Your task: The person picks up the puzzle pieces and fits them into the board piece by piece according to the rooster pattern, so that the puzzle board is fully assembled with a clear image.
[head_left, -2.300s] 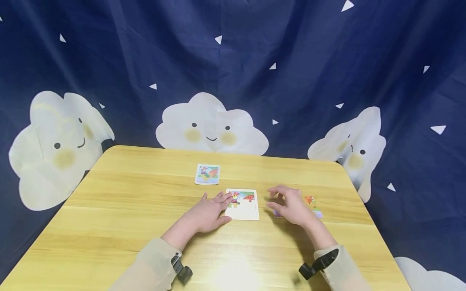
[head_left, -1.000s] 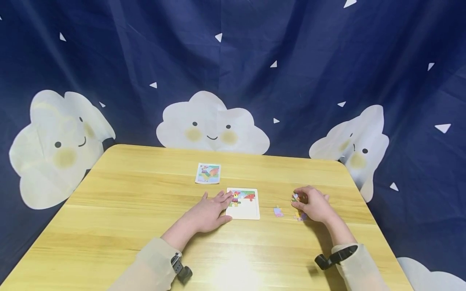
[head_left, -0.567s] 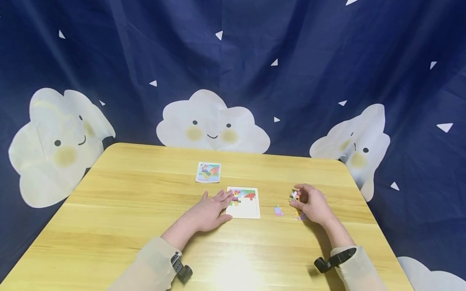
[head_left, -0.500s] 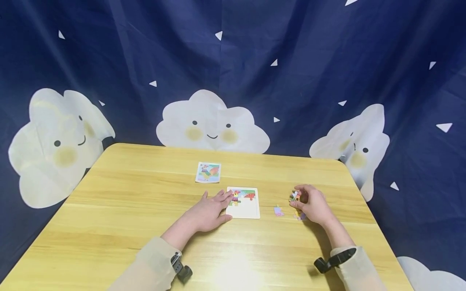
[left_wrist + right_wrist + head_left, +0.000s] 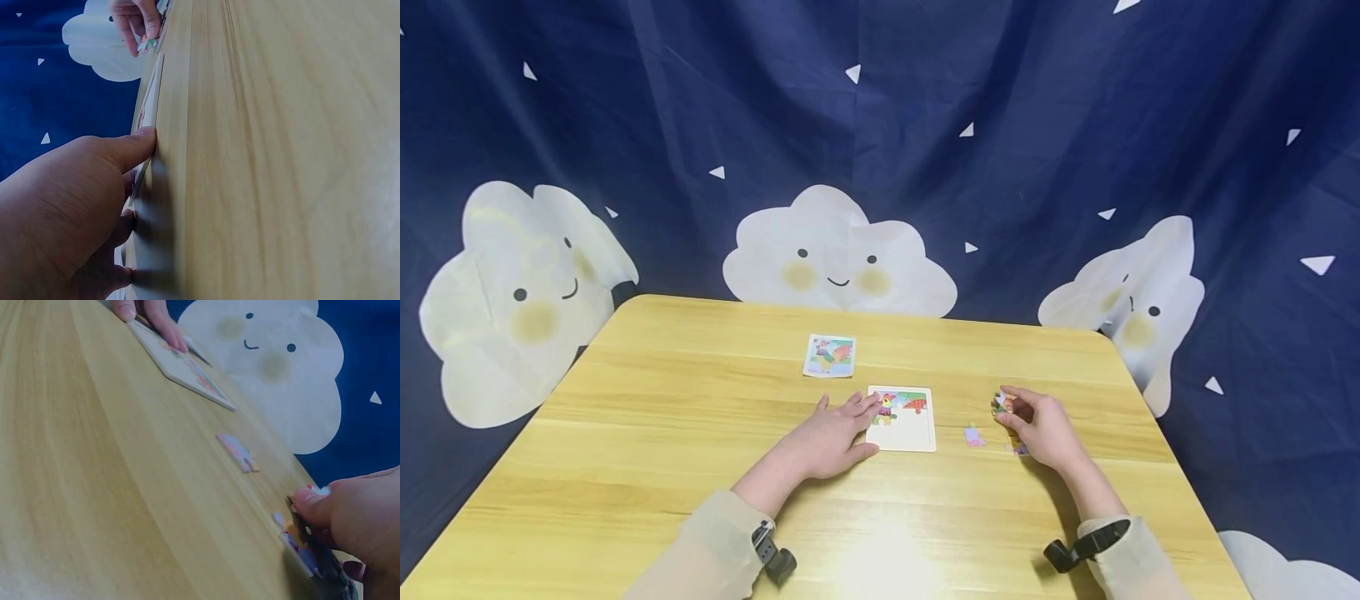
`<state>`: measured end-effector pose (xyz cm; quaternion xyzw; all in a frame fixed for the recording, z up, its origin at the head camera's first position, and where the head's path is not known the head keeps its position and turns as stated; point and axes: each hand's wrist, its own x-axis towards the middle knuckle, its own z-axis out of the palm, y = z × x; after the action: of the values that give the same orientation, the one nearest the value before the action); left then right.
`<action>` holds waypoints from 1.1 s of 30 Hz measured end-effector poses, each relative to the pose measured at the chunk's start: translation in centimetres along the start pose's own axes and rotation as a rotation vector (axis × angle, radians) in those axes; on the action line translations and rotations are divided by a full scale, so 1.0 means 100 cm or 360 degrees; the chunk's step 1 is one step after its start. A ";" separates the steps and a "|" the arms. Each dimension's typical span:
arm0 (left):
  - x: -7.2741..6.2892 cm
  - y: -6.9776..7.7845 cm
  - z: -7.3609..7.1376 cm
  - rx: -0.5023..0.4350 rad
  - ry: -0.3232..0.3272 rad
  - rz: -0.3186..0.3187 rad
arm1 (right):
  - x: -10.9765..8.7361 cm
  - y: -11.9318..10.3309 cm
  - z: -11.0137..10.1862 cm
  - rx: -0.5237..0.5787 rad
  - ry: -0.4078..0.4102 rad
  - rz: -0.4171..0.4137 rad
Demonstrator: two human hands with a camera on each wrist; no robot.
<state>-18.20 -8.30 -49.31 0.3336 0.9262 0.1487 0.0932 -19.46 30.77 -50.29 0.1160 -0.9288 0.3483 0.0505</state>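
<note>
My left hand lies at the left edge of a white puzzle tray, with its fingers spread over that edge and its thumb at the near corner. Several joined pieces fill the tray's upper part, showing a bird's head and a red dotted patch. To the right, my right hand pinches a colourful puzzle piece just above the table, between thumb and fingers; whether more than one piece is held I cannot tell. Below that hand lie loose puzzle pieces, partly hidden by it. A lilac puzzle piece lies apart, nearer the tray.
A square picture card of a colourful bird lies behind the tray, to its left. Wooden table surface surrounds everything. Beyond its far edge hangs a dark blue curtain with white clouds.
My right hand moved right from beside the tray to the loose pieces and picked up a puzzle piece, which has since shifted slightly left. The left hand stays on the tray.
</note>
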 end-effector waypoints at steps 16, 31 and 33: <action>0.000 0.001 -0.001 -0.0010 -0.0006 -0.0004 | -0.002 -0.011 0.006 0.0379 0.0132 -0.0006; -0.001 0.002 0.000 -0.0008 0.0004 -0.0009 | -0.001 -0.031 0.012 0.0750 -0.0076 0.0137; -0.001 0.001 0.000 -0.0006 0.0005 -0.0009 | -0.001 -0.034 0.013 0.0773 -0.0109 0.0141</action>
<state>-18.01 -8.28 -49.25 0.3306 0.9270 0.1507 0.0929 -18.55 27.47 -49.10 0.0958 -0.8232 0.5590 -0.0256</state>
